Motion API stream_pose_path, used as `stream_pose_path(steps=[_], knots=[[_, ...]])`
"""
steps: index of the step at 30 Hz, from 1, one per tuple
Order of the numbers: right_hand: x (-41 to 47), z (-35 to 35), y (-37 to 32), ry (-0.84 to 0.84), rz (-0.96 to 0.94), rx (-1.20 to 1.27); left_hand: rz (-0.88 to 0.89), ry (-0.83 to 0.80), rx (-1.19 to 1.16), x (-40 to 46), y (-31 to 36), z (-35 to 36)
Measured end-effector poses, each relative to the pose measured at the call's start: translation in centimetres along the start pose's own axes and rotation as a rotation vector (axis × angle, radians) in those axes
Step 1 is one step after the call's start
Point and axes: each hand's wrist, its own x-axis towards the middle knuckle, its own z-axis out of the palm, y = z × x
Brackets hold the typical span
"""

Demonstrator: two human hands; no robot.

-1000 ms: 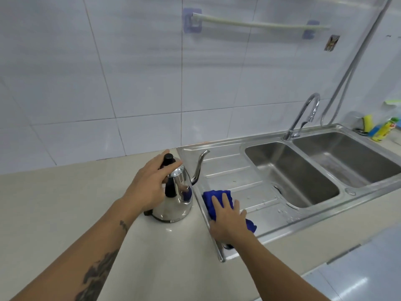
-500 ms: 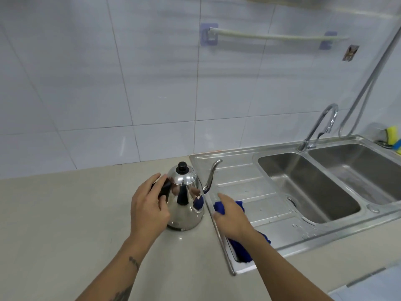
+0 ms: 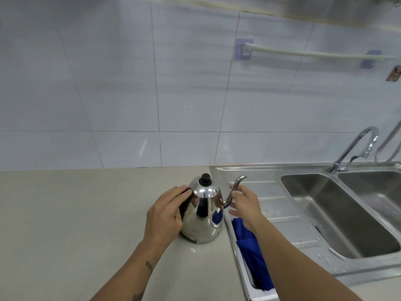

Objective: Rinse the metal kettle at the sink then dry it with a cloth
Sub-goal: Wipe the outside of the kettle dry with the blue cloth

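Note:
A shiny metal kettle (image 3: 201,216) with a black lid knob and a thin curved spout stands upright on the beige counter, just left of the sink's drainboard. My left hand (image 3: 166,213) wraps around its black handle on the left side. My right hand (image 3: 245,204) hovers by the spout with its fingers apart, holding nothing; whether it touches the spout I cannot tell. The blue cloth (image 3: 252,256) lies on the drainboard's front left part, partly hidden under my right forearm.
A steel double sink (image 3: 282,216) fills the right side, with a curved tap (image 3: 355,146) behind the basins. The white tiled wall carries a towel rail (image 3: 308,53). Water drops lie on the sink's front rim. Bare beige counter (image 3: 65,224) stretches to the left.
My right hand has left the blue cloth and risen to the kettle's spout. My left hand moved from the kettle's top to its handle. The view has shifted left and down.

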Motion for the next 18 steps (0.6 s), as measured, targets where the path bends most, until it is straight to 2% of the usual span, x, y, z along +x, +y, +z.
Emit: stream_pose_path(steps=[8, 15, 18], knots=[[1.1, -0.1, 1.8, 0.018, -0.024, 0.072, 0.052, 0.015, -0.052, 1.5, -1.3, 0.3], [1.6, 0.8, 3.3, 0.122, -0.108, 0.147, 0.045, 0.043, -0.108, 2.5, -2.2, 0.9], [1.8, 1.7, 3.6, 0.180, -0.162, 0.164, 0.076, 0.006, -0.122, 3.7, -2.7, 0.8]])
